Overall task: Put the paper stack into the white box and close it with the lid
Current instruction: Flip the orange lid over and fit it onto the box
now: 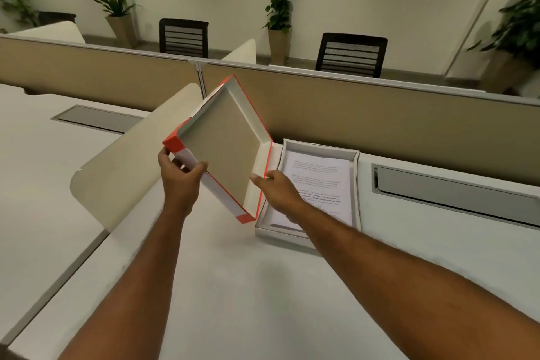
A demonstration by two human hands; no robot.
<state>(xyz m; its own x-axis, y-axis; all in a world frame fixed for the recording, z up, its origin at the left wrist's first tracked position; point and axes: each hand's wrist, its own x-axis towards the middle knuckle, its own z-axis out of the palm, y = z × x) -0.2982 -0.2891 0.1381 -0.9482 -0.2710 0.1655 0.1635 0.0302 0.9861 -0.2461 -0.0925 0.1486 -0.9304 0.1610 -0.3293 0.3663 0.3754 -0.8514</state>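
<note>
The white box [357, 181] lies open on the desk at centre right, with the printed paper stack [318, 184] flat inside it. The lid [225, 152], white with orange-red edges and a brown inside, is tilted up in the air just left of the box, its hollow side facing me and its lower corner near the box's front left corner. My left hand [181, 175] grips the lid's near left edge. My right hand [277, 187] holds the lid's right edge, above the left side of the box.
A curved cream divider [131, 166] stands left of the lid. A beige partition [380, 114] runs along the back of the desk [233, 286]. Grey cable trays sit at the right [455, 199] and the far left [96, 118]. Chairs and plants stand beyond.
</note>
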